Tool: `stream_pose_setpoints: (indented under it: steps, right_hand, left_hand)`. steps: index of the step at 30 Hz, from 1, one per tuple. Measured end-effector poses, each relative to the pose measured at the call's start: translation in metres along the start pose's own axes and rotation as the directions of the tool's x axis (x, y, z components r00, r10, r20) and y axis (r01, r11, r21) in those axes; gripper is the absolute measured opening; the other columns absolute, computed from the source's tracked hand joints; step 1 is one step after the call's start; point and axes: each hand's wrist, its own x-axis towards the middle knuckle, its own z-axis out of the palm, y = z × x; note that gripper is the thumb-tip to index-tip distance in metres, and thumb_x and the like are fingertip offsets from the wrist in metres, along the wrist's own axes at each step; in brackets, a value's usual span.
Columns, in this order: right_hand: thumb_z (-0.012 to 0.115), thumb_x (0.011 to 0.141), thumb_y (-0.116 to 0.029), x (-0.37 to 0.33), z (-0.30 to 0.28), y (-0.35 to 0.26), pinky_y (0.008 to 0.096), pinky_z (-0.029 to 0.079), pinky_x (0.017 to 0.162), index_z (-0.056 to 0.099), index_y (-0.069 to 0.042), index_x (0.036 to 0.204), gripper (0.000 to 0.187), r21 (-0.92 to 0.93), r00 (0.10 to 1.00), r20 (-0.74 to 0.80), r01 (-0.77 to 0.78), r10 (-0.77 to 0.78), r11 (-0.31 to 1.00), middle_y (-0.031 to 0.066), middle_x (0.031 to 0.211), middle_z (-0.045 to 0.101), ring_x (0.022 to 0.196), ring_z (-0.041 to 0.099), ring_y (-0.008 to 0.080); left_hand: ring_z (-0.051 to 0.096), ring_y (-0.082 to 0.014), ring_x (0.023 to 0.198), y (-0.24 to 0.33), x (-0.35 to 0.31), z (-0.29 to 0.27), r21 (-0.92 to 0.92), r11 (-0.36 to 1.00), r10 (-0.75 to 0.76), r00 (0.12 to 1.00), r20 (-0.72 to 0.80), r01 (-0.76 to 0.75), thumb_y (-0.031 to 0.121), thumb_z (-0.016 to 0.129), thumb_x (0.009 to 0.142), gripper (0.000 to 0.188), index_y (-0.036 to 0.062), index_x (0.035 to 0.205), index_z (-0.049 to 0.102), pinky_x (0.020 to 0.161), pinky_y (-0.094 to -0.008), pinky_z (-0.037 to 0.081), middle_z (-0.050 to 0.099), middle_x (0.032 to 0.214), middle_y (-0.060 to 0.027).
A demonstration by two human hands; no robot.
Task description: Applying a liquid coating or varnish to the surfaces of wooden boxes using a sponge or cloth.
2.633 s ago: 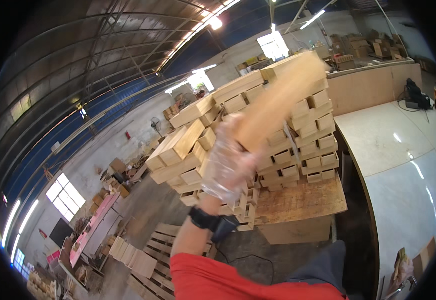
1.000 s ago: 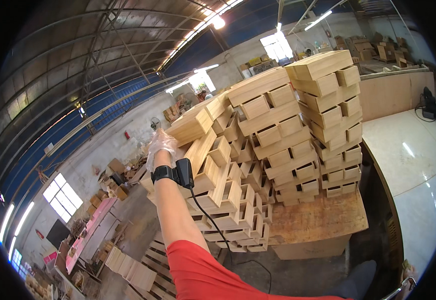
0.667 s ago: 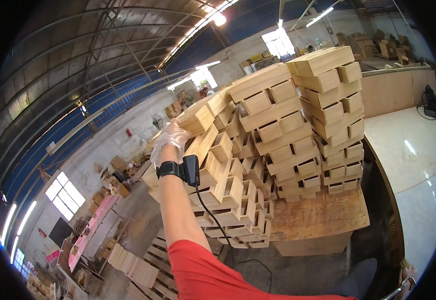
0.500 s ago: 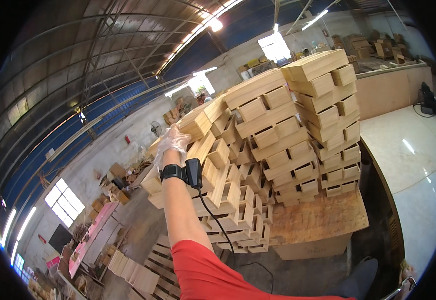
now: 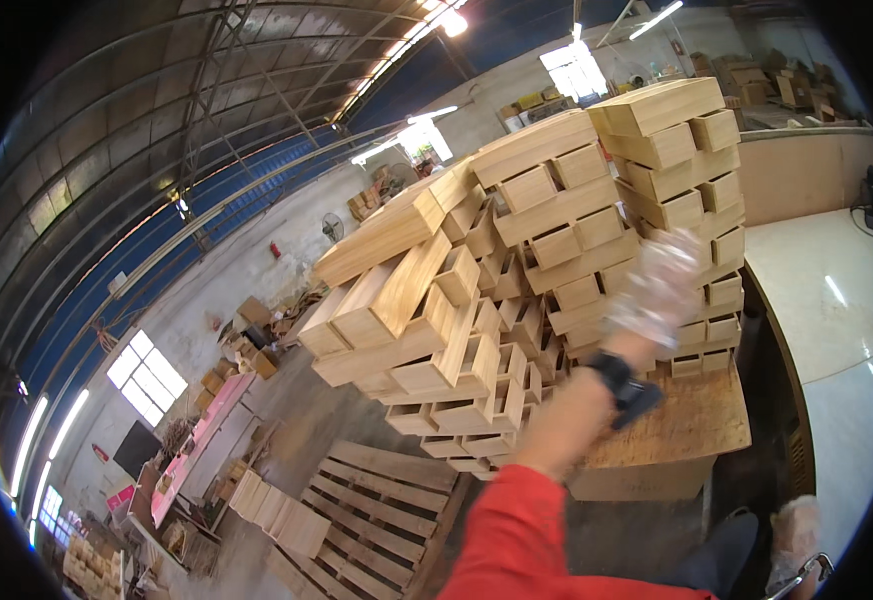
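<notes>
My left hand [image 5: 662, 285], in a clear plastic glove, is smeared by motion in front of the right-hand stacks of pale wooden boxes [image 5: 582, 240]. I cannot make out its fingers or whether it touches a box. A black strap with a black block [image 5: 625, 388] sits on that wrist. On the left stack, a long wooden box [image 5: 387, 235] lies slantwise on top of other boxes. At the lower right edge, my right hand [image 5: 795, 540], also in clear plastic, is small and partly cut off beside a curved metal bar [image 5: 807, 578]; its fingers do not show clearly.
The right stacks stand on a brown wooden board [image 5: 682, 420]. A slatted pallet [image 5: 382, 515] lies on the floor, with pale boards [image 5: 282, 512] next to it. A white glossy surface [image 5: 822, 285] runs along the right. A pink-topped table [image 5: 202, 440] stands farther left.
My left hand has left the long box on the left stack and swung right and down, toward the right stacks. The view has shifted slightly. More of my right hand shows at the lower right.
</notes>
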Motion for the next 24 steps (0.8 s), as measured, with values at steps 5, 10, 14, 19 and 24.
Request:
stream_pose_setpoints:
  steps: [5, 10, 14, 19, 24]
  right_hand:
    - [0.050, 0.093, -0.004, 0.052, -0.001, -0.016, 0.0428, 0.037, 0.107, 0.059, 0.003, 0.125, 0.033, -0.193, 0.775, -0.492, 0.347, -0.396, 0.918, 0.0161, 0.122, 0.063, 0.117, 0.056, 0.0326]
    - [0.046, 0.093, 0.005, 0.054, -0.025, -0.032, 0.0439, 0.032, 0.112, 0.057, 0.001, 0.129, 0.038, -0.400, 0.532, -0.657, 0.355, -0.535, 0.845, 0.0142, 0.132, 0.058, 0.126, 0.051, 0.0322]
    - [0.059, 0.079, 0.006, 0.044, 0.028, -0.127, 0.0420, 0.046, 0.087, 0.051, -0.002, 0.134, 0.056, -0.297, 0.492, -0.515, 0.666, -0.702, 0.684, 0.0196, 0.123, 0.058, 0.106, 0.057, 0.0389]
    - [0.057, 0.077, 0.008, 0.034, 0.002, -0.090, 0.0419, 0.047, 0.081, 0.046, -0.001, 0.137, 0.061, -0.438, 0.464, -0.551, 0.546, -0.693, 0.714, 0.0188, 0.115, 0.059, 0.099, 0.058, 0.0370]
    - [0.056, 0.080, 0.007, 0.015, 0.014, -0.103, 0.0433, 0.045, 0.067, 0.047, 0.000, 0.133, 0.055, -0.528, 0.286, -0.431, 0.689, -0.856, 0.496, 0.0186, 0.104, 0.058, 0.084, 0.058, 0.0360]
  left_hand:
    - [0.056, -0.0399, 0.112, 0.158, 0.032, -0.062, -0.547, -0.253, 0.094, 0.583, 0.807, 0.798, 0.005, 0.042, 0.087, 0.036, 0.0058, 0.121, 0.056, 0.088, -0.0451, 0.048, 0.058, 0.120, -0.0225]
    - [0.057, -0.0446, 0.105, 0.256, 0.050, -0.137, 0.260, -0.472, 0.499, 0.012, 0.867, 0.842, 0.021, 0.046, 0.085, 0.028, -0.0004, 0.097, 0.060, 0.087, -0.0457, 0.046, 0.061, 0.102, -0.0285]
    - [0.061, -0.0380, 0.102, 0.406, -0.056, -0.120, 0.243, -0.886, 0.301, 0.091, 0.949, 0.396, 0.037, 0.050, 0.090, 0.037, 0.0051, 0.105, 0.063, 0.088, -0.0391, 0.048, 0.062, 0.101, -0.0238]
    - [0.060, -0.0352, 0.100, 0.412, 0.001, -0.207, 0.475, -0.729, 0.586, 0.090, 0.805, 0.494, 0.033, 0.051, 0.090, 0.034, 0.0048, 0.106, 0.062, 0.087, -0.0383, 0.048, 0.061, 0.101, -0.0219]
    - [0.060, -0.0325, 0.098, 0.399, -0.014, -0.215, 0.474, -0.708, 0.594, 0.078, 0.801, 0.524, 0.029, 0.051, 0.091, 0.031, 0.0044, 0.108, 0.060, 0.085, -0.0374, 0.049, 0.061, 0.101, -0.0199]
